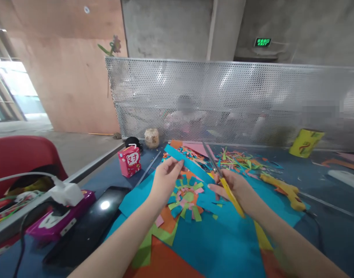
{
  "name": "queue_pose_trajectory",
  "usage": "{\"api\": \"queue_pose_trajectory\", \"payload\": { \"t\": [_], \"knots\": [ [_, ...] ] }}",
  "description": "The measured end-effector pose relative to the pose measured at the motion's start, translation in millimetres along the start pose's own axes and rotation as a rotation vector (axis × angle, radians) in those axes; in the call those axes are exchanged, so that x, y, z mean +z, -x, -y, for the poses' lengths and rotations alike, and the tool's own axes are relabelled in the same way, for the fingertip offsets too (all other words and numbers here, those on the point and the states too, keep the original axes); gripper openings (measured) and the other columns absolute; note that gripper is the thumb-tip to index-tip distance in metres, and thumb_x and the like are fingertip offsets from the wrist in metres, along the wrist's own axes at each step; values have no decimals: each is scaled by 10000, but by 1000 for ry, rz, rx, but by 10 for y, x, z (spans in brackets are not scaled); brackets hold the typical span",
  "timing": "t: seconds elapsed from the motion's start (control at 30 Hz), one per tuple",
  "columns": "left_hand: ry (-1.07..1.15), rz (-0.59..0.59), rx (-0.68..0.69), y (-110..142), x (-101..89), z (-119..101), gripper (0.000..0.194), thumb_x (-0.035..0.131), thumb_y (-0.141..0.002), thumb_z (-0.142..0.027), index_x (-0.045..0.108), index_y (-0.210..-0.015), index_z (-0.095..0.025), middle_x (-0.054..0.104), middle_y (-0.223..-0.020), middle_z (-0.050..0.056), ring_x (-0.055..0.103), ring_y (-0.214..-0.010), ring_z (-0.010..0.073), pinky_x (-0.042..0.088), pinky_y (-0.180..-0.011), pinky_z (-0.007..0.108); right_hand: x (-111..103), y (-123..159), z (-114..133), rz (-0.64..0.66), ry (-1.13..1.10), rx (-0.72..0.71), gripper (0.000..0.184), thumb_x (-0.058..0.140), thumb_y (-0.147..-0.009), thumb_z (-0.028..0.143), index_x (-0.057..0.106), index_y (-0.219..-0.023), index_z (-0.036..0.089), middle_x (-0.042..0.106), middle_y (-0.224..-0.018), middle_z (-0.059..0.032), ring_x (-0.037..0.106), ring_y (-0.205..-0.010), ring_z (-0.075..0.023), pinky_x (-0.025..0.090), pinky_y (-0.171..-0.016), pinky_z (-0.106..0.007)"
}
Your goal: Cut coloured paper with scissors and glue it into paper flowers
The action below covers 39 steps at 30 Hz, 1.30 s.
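Observation:
My left hand [165, 179] pinches one end of a long teal paper strip [191, 165], held slanted above the table. My right hand [233, 187] grips yellow-handled scissors [223, 181], whose blades point up and away, lying against the strip's right part. Under both hands lies a round paper flower [187, 199] made of green, teal, pink and orange strips, resting on a large teal sheet [220, 239] with orange and green sheets [162, 258] beneath it.
Paper scraps [237, 159] litter the far table by a perforated metal screen [234, 100]. A yellow glue gun [283, 190] lies right, a yellow cup [308, 143] far right. A pink carton [129, 161], a jar [151, 138], a black tablet [90, 224], a purple case [61, 220] and a red chair [17, 154] are left.

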<state>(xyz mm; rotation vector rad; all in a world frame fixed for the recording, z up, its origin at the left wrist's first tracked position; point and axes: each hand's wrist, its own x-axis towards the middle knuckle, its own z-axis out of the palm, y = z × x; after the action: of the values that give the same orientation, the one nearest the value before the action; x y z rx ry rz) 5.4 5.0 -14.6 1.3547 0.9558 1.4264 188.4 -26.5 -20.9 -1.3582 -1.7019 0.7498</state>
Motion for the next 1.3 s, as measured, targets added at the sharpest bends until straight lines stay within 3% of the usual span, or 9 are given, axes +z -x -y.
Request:
{"api": "queue_pose_trajectory", "payload": {
  "t": [0.13,0.23,0.33,0.43,0.6,0.83,1.03,1.3],
  "knots": [
    [63,-65,45,-55,-76,-76,177,614,-663,-305,532,-634,-152,557,-594,-21,532,-589,94,439,-536,204,-78,-65,-159,3,89,-25,272,616,-623,389,417,-648,205,416,-552,67,423,-447,-82,337,-415,-218],
    [126,-82,85,-71,-107,-130,169,658,-619,-262,536,-636,-147,540,-596,-30,507,-542,75,444,-523,205,-78,-96,-175,130,-63,105,356,566,-626,516,389,-659,208,420,-509,69,386,-365,-67,282,-339,-203],
    [215,-94,95,-72,-124,-173,196,690,-582,-230,550,-694,-152,539,-636,-29,520,-562,86,458,-495,213,-79,-75,-118,212,-167,136,433,581,-573,580,370,-646,208,438,-494,65,360,-336,-52,242,-317,-190],
    [267,-81,111,-66,-141,-216,191,690,-586,-205,562,-719,-155,526,-666,-27,523,-575,86,468,-471,211,-119,-50,-106,238,-92,97,387,573,-621,538,387,-663,202,478,-569,42,387,-393,-58,284,-367,-200],
    [358,-67,139,-49,-159,-293,171,697,-578,-169,544,-654,-157,512,-613,-42,495,-503,62,440,-419,187,-186,-30,-109,172,184,-65,234,541,-707,407,413,-709,212,430,-630,38,423,-552,-112,356,-491,-240],
    [362,-110,123,-63,-160,-309,211,726,-527,-152,546,-637,-150,532,-597,-43,524,-508,76,445,-406,190,-174,107,107,348,157,-58,187,480,-740,387,407,-698,221,488,-739,-11,490,-712,-175,426,-612,-289],
    [267,-182,142,-88,-195,-291,212,725,-535,-180,551,-650,-144,542,-614,-30,550,-511,90,473,-423,204,-156,96,18,346,222,-89,218,469,-750,440,494,-765,224,499,-708,-8,496,-673,-170,418,-605,-285],
    [205,-220,184,-91,-197,-282,176,713,-555,-184,566,-641,-138,545,-633,-26,546,-505,79,482,-424,192,-122,18,-95,345,261,-120,261,476,-747,450,464,-661,204,394,-555,48,376,-476,-90,312,-446,-213]
  ]
}}
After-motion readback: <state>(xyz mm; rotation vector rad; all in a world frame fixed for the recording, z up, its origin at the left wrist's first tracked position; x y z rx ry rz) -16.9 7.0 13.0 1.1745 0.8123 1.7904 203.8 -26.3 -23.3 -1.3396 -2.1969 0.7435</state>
